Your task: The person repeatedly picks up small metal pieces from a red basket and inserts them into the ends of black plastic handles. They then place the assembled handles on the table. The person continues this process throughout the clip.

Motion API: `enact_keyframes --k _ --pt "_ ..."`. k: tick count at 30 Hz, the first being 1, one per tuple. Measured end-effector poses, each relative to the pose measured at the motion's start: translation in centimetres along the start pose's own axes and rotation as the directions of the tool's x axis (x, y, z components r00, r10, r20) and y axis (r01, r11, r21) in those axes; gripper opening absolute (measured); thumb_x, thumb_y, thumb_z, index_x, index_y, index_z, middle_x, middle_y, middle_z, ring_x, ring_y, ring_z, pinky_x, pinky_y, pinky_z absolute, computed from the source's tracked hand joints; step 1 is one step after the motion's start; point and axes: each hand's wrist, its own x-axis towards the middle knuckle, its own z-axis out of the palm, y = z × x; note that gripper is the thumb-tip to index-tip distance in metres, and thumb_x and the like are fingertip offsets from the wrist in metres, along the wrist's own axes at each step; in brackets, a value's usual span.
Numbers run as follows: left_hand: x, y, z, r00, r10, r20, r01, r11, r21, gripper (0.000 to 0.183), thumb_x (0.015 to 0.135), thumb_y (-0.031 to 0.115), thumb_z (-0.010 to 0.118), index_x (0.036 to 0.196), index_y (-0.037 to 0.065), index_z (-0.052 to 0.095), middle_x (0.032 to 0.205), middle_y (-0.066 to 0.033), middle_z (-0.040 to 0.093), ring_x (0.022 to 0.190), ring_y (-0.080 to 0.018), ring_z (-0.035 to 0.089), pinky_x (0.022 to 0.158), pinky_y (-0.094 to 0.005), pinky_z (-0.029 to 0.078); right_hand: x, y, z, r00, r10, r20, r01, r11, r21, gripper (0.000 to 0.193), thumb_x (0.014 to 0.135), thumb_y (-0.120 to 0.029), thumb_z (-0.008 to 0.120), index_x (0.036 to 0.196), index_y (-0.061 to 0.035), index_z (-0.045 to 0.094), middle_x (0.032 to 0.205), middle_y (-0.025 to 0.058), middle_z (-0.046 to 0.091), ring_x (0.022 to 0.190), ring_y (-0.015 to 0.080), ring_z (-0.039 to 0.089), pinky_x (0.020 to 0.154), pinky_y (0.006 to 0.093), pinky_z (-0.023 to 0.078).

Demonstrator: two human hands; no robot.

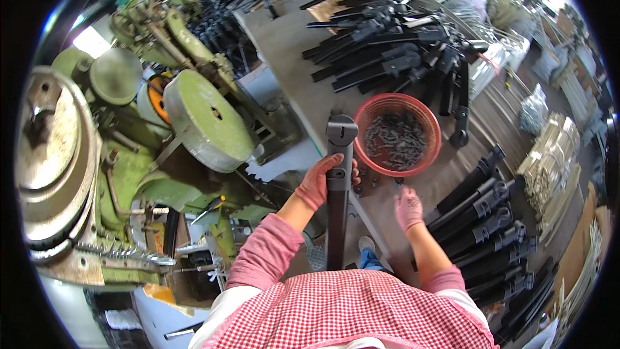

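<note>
My left hand (314, 183), in a reddish glove, is wrapped round a long black tube-like part (336, 220). The part stands lengthwise before me, its rounded, wider head (341, 130) pointing away and its lower end near my apron. My right hand (408, 209), gloved too, is on the table just below a red plastic basket (433, 155). Its fingers are closed at a small dark piece (399, 181), too small to name. Inside the basket lie many small grey metal pieces (394, 140). A few more small pieces (365, 181) sit on the table between my hands.
A large pile of similar black parts (387, 52) covers the table's far side. More lie in a row (478, 210) at right, beside bundled pale strips (549, 168). Green machinery with a round wheel (210, 123) stands close on the left. The table edge (371, 223) runs below my hands.
</note>
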Motion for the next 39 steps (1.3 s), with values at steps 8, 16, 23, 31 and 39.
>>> enact_keyframes --k 8,16,23,31,39 --pt "-11.5 -0.9 -5.0 0.991 -0.134 -0.021 0.121 0.942 -0.313 0.047 0.091 0.021 0.065 0.129 -0.004 0.053 0.106 -0.0193 0.065 0.096 -0.0335 0.068 0.091 -0.0521 0.055 4.7 3.7 3.1 0.991 -0.137 0.011 0.131 0.921 -0.367 0.043 0.091 -0.024 0.059 0.132 -0.0139 0.049 0.117 0.021 0.055 0.096 0.0376 0.065 0.078 0.0472 0.055" --pt "-19.1 0.0 -5.6 0.958 0.254 -0.133 -0.187 0.906 0.379 0.084 0.083 -0.006 0.062 0.15 0.012 0.015 0.107 -0.0118 0.054 0.076 -0.0237 0.065 0.078 -0.0415 0.06 -0.8 0.1 5.8 0.972 -0.197 -0.128 0.199 0.98 0.007 0.032 0.09 -0.014 0.062 0.118 0.0003 0.062 0.098 0.0183 0.066 0.085 0.031 0.065 0.073 0.0407 0.054" --pt "-25.8 1.4 -3.2 0.582 0.808 0.091 0.168 -0.23 0.959 0.087 0.075 0.029 0.076 0.145 -0.002 0.035 0.134 -0.023 0.055 0.113 -0.0349 0.062 0.094 -0.0372 0.051 -7.5 -19.2 -0.1 0.771 -0.577 0.272 -0.159 0.239 0.958 0.029 0.095 -0.01 0.064 0.121 0.0029 0.061 0.085 0.0014 0.06 0.072 0.0095 0.056 0.065 0.0243 0.046" --pt "-32.9 -1.5 -2.3 0.584 0.812 -0.024 0.335 -0.214 0.918 0.089 0.072 0.027 0.078 0.142 -0.006 0.034 0.119 -0.0243 0.061 0.105 -0.0373 0.064 0.087 -0.0411 0.053 -12.8 -30.4 -1.6 0.697 -0.621 0.358 -0.251 0.256 0.933 0.02 0.091 -0.01 0.07 0.107 -0.0004 0.062 0.085 0.0032 0.062 0.076 0.0113 0.059 0.068 0.0263 0.049" --pt "-39.8 -2.4 -5.9 0.582 0.811 -0.059 0.196 -0.07 0.978 0.09 0.073 0.025 0.078 0.137 -0.008 0.025 0.098 -0.0291 0.064 0.089 -0.0461 0.065 0.077 -0.0468 0.053 -15.7 -35.5 3.7 0.439 -0.623 0.648 -0.719 0.188 0.669 0.014 0.088 -0.013 0.074 0.087 -0.0084 0.061 0.082 0.0007 0.062 0.077 0.0111 0.06 0.068 0.0261 0.049"
